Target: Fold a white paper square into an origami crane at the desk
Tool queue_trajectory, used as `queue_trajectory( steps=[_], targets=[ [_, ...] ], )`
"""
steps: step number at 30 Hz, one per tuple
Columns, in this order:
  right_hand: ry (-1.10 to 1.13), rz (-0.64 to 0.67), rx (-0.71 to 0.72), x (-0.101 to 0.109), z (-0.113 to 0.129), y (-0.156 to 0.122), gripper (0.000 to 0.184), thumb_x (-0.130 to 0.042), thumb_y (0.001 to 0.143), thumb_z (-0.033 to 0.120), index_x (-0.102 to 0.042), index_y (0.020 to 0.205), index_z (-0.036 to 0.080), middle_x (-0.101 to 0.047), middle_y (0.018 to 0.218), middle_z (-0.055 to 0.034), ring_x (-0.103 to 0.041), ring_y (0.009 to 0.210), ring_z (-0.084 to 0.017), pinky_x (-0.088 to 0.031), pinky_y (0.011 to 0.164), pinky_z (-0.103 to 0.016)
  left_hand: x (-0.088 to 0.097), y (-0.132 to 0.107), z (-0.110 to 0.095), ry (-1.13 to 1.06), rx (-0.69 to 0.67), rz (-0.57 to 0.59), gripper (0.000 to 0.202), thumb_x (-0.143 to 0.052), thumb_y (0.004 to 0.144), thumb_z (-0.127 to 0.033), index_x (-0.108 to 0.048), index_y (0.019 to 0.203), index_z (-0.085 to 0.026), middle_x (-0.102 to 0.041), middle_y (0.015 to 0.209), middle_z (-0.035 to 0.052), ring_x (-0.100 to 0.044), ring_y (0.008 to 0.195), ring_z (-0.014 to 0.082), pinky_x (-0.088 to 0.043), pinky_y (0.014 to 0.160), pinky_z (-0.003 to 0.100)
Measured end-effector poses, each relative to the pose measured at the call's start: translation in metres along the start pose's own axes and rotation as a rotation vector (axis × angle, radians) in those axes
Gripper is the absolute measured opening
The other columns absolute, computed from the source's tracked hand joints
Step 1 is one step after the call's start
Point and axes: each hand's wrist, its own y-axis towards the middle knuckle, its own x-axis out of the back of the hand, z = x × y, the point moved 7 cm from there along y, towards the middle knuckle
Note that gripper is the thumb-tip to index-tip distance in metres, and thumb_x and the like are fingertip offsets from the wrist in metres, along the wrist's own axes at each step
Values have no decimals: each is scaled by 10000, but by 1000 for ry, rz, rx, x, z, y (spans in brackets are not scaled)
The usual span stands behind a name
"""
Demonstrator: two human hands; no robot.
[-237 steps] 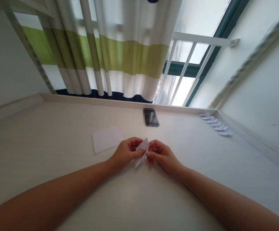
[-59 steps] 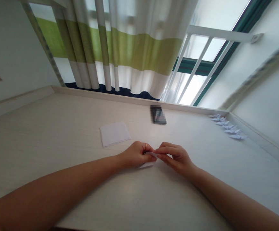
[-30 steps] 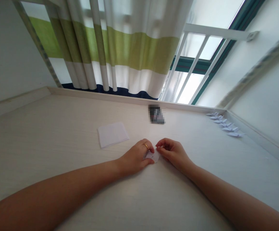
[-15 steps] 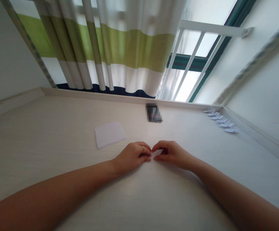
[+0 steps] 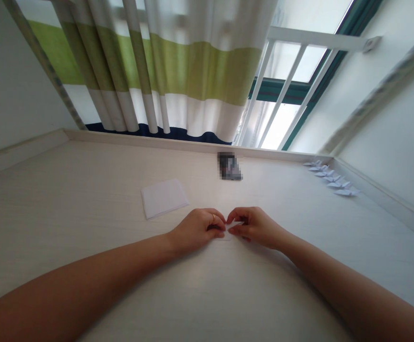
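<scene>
Between my fingertips, low over the white surface, is a small folded piece of white paper (image 5: 227,232), mostly covered by both hands. My left hand (image 5: 200,227), with a ring on one finger, pinches its left side between thumb and curled fingers. From the right, the thumb and forefinger of my right hand (image 5: 255,225) close on the other side of it. The fingertips of the two hands nearly meet. The exact shape of the folds is too small and hidden to make out.
A stack of white paper sheets (image 5: 164,198) lies beyond my left hand. A dark pixelated object (image 5: 229,166) rests near the back edge. Several folded paper cranes (image 5: 331,179) stand in a row at the back right. A striped curtain (image 5: 207,71) and white railing (image 5: 287,71) rise behind.
The right thumb and fingers have shifted slightly on the folded paper, and less of its pointed right part shows. The left hand keeps its grip. The whole view has moved a little.
</scene>
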Motion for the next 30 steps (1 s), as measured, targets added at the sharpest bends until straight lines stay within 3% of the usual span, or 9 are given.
queue_trajectory(
  steps=[7, 14, 18, 22, 30],
  targets=[
    [-102, -19, -19, 0, 4, 1, 96, -561, 642, 128, -588, 725, 170, -486, 493, 63, -441, 374, -54, -330, 397, -176, 0, 1, -2, 27, 1, -24, 122, -542, 728, -205, -657, 737, -165, -620, 879, 23, -563, 771, 125, -415, 726, 217],
    [-32, -11, -53, -1, -1, 3, 111, -583, 614, 118, -574, 715, 163, -462, 499, 74, -456, 362, -54, -342, 383, -176, -1, 3, -3, 81, 34, -56, 116, -619, 674, -272, -631, 685, -157, -610, 817, 13, -550, 746, 136, -416, 686, 224],
    [91, 43, -118, 3, -7, 2, 111, -604, 626, 189, -571, 722, 143, -518, 506, 53, -512, 411, -76, -389, 418, -189, -3, 2, -4, 122, 13, -46, 160, -601, 697, -281, -651, 813, -184, -614, 870, 19, -550, 806, 148, -416, 744, 240],
    [213, 164, -162, 5, -11, 0, 235, -654, 588, 233, -596, 787, 121, -575, 537, 25, -565, 482, -100, -432, 483, -208, -5, 1, -4, 161, -10, -32, 232, -566, 730, -293, -649, 919, -188, -612, 927, 40, -548, 857, 155, -412, 794, 253],
    [152, 104, -194, 11, -23, 3, 155, -608, 635, 260, -594, 683, 113, -535, 424, 32, -476, 381, -66, -387, 413, -189, -7, 1, -4, 203, -40, -22, 201, -556, 742, -298, -674, 865, -191, -611, 888, 33, -551, 827, 147, -420, 771, 244]
  ],
)
